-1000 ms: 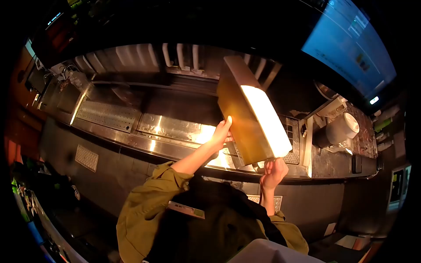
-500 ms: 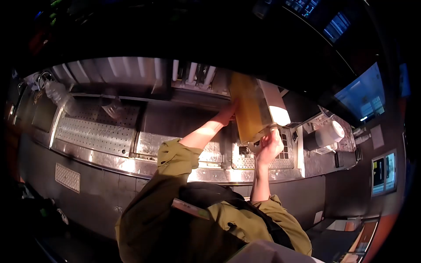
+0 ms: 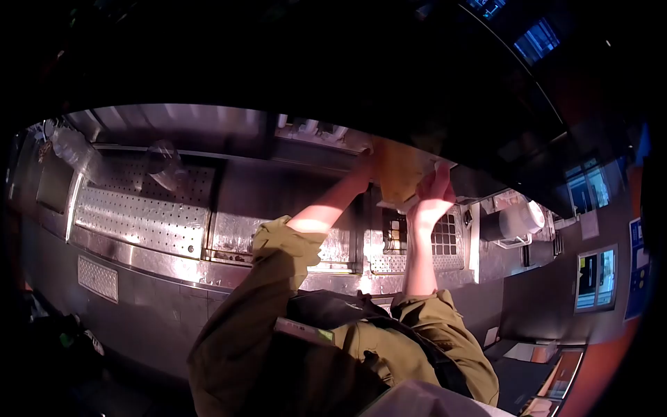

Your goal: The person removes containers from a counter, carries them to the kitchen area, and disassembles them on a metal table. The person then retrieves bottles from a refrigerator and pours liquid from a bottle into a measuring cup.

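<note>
A tall container of amber liquid is held out over the far edge of the metal counter, its far part lost in shadow. My left hand grips its left side; the fingertips are hidden. My right hand is raised at the container's right side, with fingers bent and pressed together. Whatever is between them is too dark to make out. Below both hands lies a drip tray with a dark square grid.
A perforated metal drainboard is on the left, with a clear plastic vessel at its back. Further left is another clear container. A white tub stands right of the drip tray. Dark overhead structure hides the back.
The amber container and both hands have moved away, up into the shadow. My right hand has risen from the container's near lower corner to its right side. The white panel beside it is mostly hidden.
</note>
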The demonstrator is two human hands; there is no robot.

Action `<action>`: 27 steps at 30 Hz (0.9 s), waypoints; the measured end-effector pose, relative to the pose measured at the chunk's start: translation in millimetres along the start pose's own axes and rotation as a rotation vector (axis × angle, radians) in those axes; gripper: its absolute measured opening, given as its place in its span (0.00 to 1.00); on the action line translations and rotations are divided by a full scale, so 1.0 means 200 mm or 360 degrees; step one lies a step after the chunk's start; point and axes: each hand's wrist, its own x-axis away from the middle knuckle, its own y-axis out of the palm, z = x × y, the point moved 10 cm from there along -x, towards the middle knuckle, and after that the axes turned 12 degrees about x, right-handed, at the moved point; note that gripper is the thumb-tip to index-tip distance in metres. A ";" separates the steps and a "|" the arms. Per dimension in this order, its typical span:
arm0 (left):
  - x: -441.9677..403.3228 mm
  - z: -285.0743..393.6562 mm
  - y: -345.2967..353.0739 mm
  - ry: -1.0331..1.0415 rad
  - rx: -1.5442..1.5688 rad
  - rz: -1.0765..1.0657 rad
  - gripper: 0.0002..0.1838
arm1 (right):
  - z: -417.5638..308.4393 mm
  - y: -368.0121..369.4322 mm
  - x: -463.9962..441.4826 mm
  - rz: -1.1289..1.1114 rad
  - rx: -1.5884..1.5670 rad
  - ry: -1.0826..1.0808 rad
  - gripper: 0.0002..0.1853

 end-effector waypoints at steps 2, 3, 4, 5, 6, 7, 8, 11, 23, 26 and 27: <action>0.21 0.03 0.00 -0.0232 0.0323 0.0123 0.18 | 0.11 0.05 -0.07 0.0001 -0.0091 0.0051 0.20; 0.33 0.05 0.00 -0.0327 0.0461 0.0173 0.17 | 0.15 0.07 -0.11 0.0013 -0.0062 -0.0012 0.20; 0.43 0.05 -0.01 -0.0425 0.0576 0.0218 0.15 | 0.18 0.09 -0.14 0.0009 -0.0053 -0.0032 0.20; 0.53 0.03 -0.02 -0.0531 0.0658 0.0248 0.14 | 0.20 0.11 -0.16 0.0008 -0.0045 -0.0048 0.20; 0.61 -0.01 -0.03 -0.0624 0.0698 0.0254 0.13 | 0.22 0.14 -0.18 0.0009 -0.0041 -0.0063 0.20; 0.65 -0.11 -0.04 -0.0767 0.0668 0.0245 0.11 | 0.28 0.14 -0.23 0.0038 -0.0038 -0.0087 0.18; 0.66 -0.23 -0.04 -0.0804 0.0699 0.0149 0.11 | 0.33 0.14 -0.30 0.0082 0.0087 -0.0209 0.17; 0.70 -0.42 -0.09 -0.0833 0.0775 0.0092 0.11 | 0.44 0.22 -0.45 0.0130 0.0304 -0.0382 0.16; 0.63 -0.78 -0.54 -0.0762 0.0886 0.0568 0.04 | 0.78 0.51 -0.67 -0.0143 0.0940 -0.0424 0.13; 0.53 -0.83 -0.56 -0.0705 0.1084 0.0586 0.03 | 0.80 0.52 -0.66 -0.0396 0.1203 -0.0314 0.13; 0.50 -0.82 -0.55 -0.0630 0.1125 0.0581 0.03 | 0.78 0.51 -0.65 -0.0516 0.1235 -0.0284 0.14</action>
